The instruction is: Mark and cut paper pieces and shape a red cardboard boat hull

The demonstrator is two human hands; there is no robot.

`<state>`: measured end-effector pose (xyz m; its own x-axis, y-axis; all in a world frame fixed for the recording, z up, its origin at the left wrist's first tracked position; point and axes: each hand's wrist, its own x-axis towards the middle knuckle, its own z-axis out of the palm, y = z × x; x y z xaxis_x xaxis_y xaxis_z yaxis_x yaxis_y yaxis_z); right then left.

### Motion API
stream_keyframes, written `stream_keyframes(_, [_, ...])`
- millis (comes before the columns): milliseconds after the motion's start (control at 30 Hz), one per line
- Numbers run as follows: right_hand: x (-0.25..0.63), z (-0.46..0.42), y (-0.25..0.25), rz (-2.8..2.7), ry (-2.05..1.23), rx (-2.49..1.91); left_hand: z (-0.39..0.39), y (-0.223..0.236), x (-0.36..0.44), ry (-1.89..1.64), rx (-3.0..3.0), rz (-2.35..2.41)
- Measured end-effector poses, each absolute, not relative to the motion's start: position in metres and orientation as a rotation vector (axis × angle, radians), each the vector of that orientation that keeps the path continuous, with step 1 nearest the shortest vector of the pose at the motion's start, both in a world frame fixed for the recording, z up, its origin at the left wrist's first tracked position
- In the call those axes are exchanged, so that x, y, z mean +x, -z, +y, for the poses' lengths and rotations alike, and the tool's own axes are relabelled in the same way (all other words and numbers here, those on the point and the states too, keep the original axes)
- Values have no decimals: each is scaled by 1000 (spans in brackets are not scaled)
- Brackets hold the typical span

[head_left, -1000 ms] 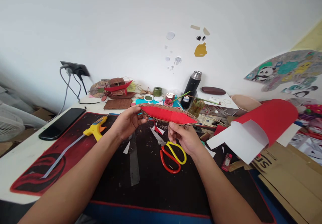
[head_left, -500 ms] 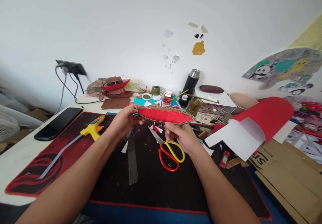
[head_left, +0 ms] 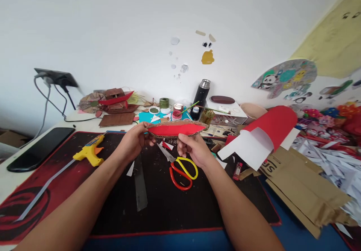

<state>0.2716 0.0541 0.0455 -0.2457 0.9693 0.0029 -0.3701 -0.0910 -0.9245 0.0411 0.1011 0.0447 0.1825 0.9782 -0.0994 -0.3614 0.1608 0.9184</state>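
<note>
Between both hands is a long cardboard boat hull [head_left: 173,130], pointed at its ends, with a bare corrugated rim and a red inside. My left hand [head_left: 138,136] pinches its left tip. At its lower right edge, my right hand [head_left: 194,147] grips it between thumb and curled fingers. Scissors [head_left: 182,170] with one red and one yellow handle lie on the dark mat below, blades partly apart. Beside them are a steel ruler [head_left: 140,187] and scraps of red and white paper [head_left: 168,145]. A yellow glue gun [head_left: 89,151] rests left of my left hand.
A phone [head_left: 39,149] lies at the left. Along the wall stand a brown and red model boat [head_left: 117,100], paint jars [head_left: 177,114] and a black thermos [head_left: 202,95]. Rolled red paper [head_left: 278,125], cardboard sheets [head_left: 301,191] and a red lighter [head_left: 237,171] are at the right.
The view has turned to the right, so everything sits further left and more of the right side shows. Both hands keep hold of the boat hull, which has tilted slightly.
</note>
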Motion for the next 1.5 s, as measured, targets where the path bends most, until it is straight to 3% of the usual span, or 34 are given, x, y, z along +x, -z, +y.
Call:
stream_keyframes(1133, [277,67,-32,-890,-1615,-769,103,-46,43,-1083,721,801])
stream_keyframes(1500, [272,69,-25,-844,-1584,-795,95,-41,50,-1155,956,746])
